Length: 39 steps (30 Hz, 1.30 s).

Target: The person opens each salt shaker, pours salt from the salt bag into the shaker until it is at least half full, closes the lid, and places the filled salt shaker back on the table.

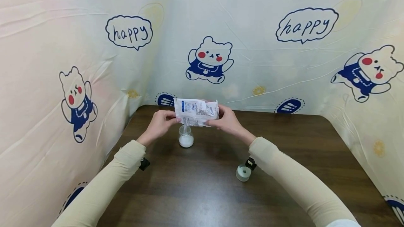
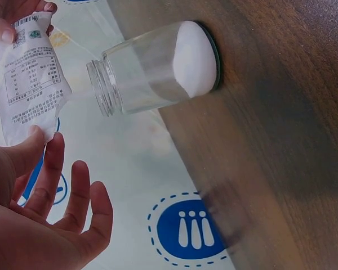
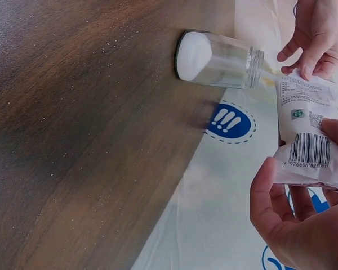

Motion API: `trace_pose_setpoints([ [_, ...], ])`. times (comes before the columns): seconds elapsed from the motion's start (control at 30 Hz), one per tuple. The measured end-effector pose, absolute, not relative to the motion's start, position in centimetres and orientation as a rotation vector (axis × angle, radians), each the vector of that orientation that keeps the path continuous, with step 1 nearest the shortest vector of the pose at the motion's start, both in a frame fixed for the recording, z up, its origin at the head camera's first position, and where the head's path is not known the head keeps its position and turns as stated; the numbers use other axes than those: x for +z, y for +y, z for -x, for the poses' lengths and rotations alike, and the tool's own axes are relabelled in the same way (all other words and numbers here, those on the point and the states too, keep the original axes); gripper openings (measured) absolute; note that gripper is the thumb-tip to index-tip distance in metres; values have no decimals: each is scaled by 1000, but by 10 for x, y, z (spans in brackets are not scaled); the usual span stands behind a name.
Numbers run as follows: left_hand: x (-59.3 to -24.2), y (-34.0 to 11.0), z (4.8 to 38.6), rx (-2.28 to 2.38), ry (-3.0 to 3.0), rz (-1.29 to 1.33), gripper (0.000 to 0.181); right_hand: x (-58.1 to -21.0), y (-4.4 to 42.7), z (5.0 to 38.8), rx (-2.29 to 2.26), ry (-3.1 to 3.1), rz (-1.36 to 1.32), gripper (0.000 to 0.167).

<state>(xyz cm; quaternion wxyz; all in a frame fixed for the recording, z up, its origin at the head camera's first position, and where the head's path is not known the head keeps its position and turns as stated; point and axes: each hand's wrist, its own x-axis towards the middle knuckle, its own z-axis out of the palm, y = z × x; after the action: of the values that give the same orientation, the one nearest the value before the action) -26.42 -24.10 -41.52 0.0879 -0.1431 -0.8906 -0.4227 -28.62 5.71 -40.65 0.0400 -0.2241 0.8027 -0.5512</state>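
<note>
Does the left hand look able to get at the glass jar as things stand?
Probably not without letting go: the left hand is pinching the packet above the glass jar. Otherwise, the jar is close by, and its near side looks unobstructed.

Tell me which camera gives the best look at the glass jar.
The left wrist view: the glass jar appears largest there, from threaded mouth to base, with white powder inside. The right wrist view also shows it whole, but smaller. The head view shows it smallest, standing on the table below the packet.
</note>
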Motion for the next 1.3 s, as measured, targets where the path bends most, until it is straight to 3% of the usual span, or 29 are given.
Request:
trace_pose_setpoints([
  [1.3,-417,-242,264,-1258,-2681,401,9,-407,58,286,-1674,2471,689,53],
])
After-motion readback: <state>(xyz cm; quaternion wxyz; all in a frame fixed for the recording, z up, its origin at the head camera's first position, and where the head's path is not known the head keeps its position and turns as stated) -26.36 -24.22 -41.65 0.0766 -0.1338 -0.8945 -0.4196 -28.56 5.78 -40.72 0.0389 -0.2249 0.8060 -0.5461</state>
